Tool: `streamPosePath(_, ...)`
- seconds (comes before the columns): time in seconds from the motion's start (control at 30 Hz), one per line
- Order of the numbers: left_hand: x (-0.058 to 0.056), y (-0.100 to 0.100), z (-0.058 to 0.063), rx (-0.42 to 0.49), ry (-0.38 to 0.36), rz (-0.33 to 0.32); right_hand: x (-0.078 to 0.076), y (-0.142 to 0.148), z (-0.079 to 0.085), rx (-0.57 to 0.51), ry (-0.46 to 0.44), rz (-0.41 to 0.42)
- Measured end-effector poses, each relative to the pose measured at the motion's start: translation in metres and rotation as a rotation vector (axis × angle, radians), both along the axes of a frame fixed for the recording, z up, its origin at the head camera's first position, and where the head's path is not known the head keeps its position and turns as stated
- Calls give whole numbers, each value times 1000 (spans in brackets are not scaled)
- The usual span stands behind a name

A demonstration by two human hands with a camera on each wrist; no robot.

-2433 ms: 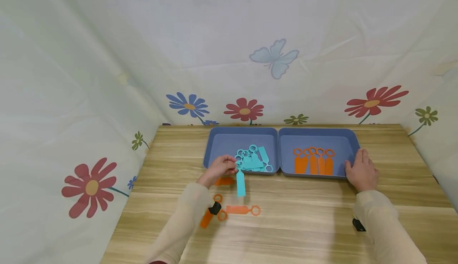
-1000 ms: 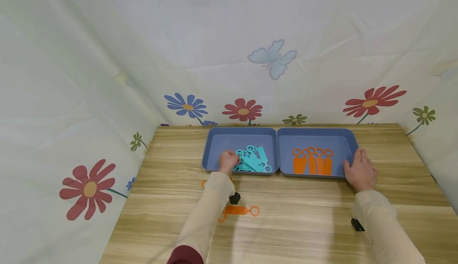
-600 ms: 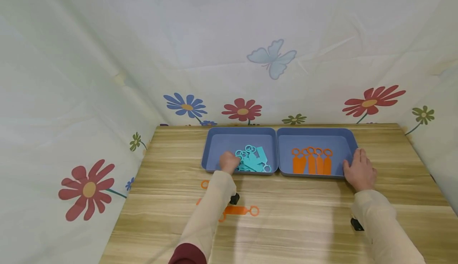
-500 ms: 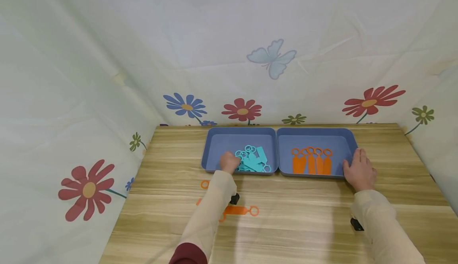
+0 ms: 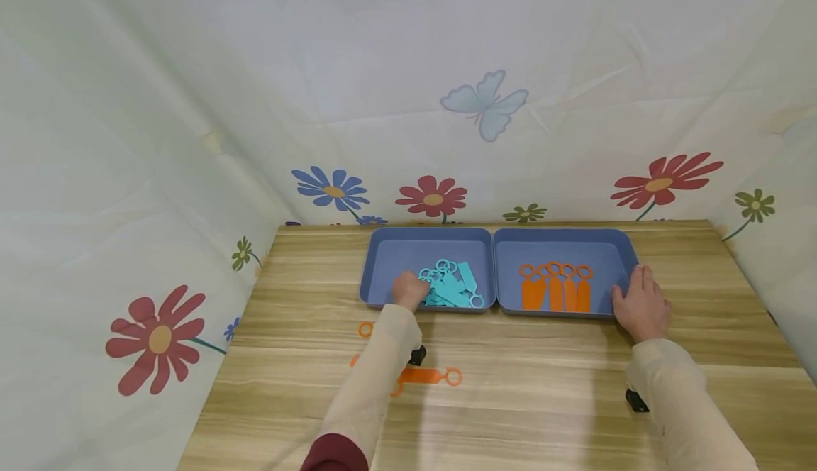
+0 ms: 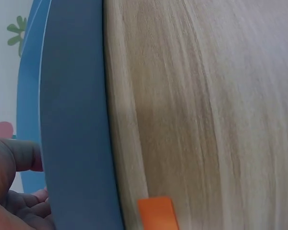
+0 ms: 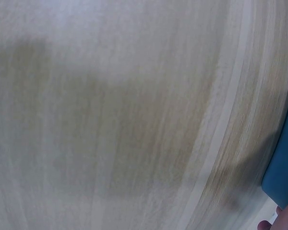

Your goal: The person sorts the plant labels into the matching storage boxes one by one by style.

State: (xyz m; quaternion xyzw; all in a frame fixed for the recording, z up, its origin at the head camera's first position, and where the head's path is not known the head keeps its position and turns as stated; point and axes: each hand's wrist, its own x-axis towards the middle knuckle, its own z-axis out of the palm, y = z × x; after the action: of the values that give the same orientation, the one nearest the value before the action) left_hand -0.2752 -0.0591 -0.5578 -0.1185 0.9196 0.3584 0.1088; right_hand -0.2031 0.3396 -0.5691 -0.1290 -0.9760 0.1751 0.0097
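My left hand [image 5: 410, 289] reaches over the near wall of the left blue tray [image 5: 389, 255], at the left side of a pile of teal ring-ended tags [image 5: 452, 289]. In the left wrist view its bent fingers [image 6: 26, 155] stand behind the tray wall, tips hidden; I cannot tell if they pinch a tag. My right hand [image 5: 645, 306] rests with fairly straight fingers on the right edge of the right blue tray [image 5: 564, 240]. Several orange ring-ended tags [image 5: 557, 294] lie side by side in that tray, rings to the back.
Loose orange tags lie on the wooden table [image 5: 510, 400] in front of the left tray; one orange tag [image 5: 421, 375] is sideways, others are partly under my left sleeve [image 5: 367, 379]. A flowered curtain [image 5: 383, 102] hangs behind the table.
My left hand has moved from the front of the left tray, where it held a teal tag, down into the tray among the teal tags, and has stayed there. My right hand has not moved.
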Motion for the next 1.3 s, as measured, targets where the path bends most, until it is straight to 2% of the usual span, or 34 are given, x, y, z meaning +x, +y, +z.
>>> streamPosePath(0.17,2,-3,6,-15,38,-66,2,-1,1,-6,8,0)
streamPosePath(0.23,4,-6,9,7,65,-101,2,-1,1,-6,9,1)
streamPosePath(0.4,7,-16,8,85,205,-195,2,-2,1,8,12,1)
streamPosePath(0.53,14,-26,3,82,335,-314,2,-3,3,16,16,-1)
streamPosePath(0.73,32,-38,1,-133,457,-550,3,-3,2,5,31,-16)
streamPosePath(0.87,47,-44,-1,-240,515,-704,3,-3,1,-2,42,-19)
streamPosePath(1.0,62,-49,-4,-293,539,-808,3,-3,2,0,37,-6)
streamPosePath(1.17,77,-53,-5,-375,556,-889,2,-2,1,4,18,0)
streamPosePath(1.3,89,-55,-8,-389,528,-944,1,-2,-1,8,20,-6)
